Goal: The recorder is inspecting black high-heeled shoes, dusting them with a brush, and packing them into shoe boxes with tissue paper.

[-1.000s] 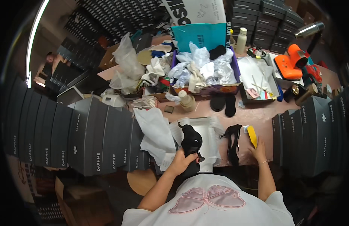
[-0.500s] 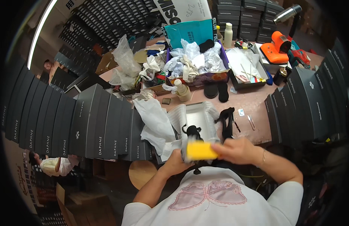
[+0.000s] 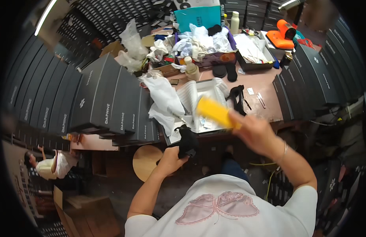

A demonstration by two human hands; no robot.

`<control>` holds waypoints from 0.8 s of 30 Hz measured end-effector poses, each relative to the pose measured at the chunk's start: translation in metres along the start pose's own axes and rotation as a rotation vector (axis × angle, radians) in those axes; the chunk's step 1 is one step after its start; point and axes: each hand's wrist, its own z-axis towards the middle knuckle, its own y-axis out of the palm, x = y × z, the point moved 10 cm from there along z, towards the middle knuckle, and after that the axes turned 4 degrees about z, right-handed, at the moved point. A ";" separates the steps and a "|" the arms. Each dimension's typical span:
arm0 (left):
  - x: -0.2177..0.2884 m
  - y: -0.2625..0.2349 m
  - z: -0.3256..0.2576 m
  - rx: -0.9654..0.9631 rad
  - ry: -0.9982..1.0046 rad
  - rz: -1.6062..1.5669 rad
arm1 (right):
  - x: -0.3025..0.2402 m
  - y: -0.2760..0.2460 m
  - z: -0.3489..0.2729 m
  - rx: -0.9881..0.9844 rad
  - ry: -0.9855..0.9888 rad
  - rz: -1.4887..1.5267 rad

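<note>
My left hand (image 3: 172, 159) grips a black shoe (image 3: 187, 140) low, below the table's front edge. A flat yellow brush-like tool (image 3: 216, 112) sits in my right hand (image 3: 256, 133), raised and blurred, over the front of an open white shoe box (image 3: 200, 103) lined with white tissue paper. Another black shoe (image 3: 237, 97) lies on the table just right of that box.
Rows of dark grey shoe boxes (image 3: 112, 104) stand at left, and more of these boxes (image 3: 311, 75) at right. A cluttered bin of white paper (image 3: 202, 45), an orange tool (image 3: 283, 33), a round wooden stool (image 3: 147, 160) and another person (image 3: 48, 166) at lower left.
My right hand has lifted the yellow tool from the table's right side, passed it in front of my chest, and now holds it up over the box. The left hand lowered the black shoe.
</note>
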 end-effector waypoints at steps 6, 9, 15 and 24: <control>-0.012 0.021 -0.033 0.036 -0.299 -0.271 | 0.039 0.062 -0.037 -0.547 0.080 -0.310; 0.045 0.036 -0.031 0.077 0.020 -0.355 | 0.112 0.014 -0.058 -0.159 0.257 0.139; 0.079 0.098 -0.022 -0.130 -0.108 -0.662 | 0.080 0.029 -0.071 -0.240 0.630 0.925; 0.124 0.130 -0.019 -0.027 -0.119 -0.391 | 0.048 0.089 -0.146 -0.427 0.955 1.650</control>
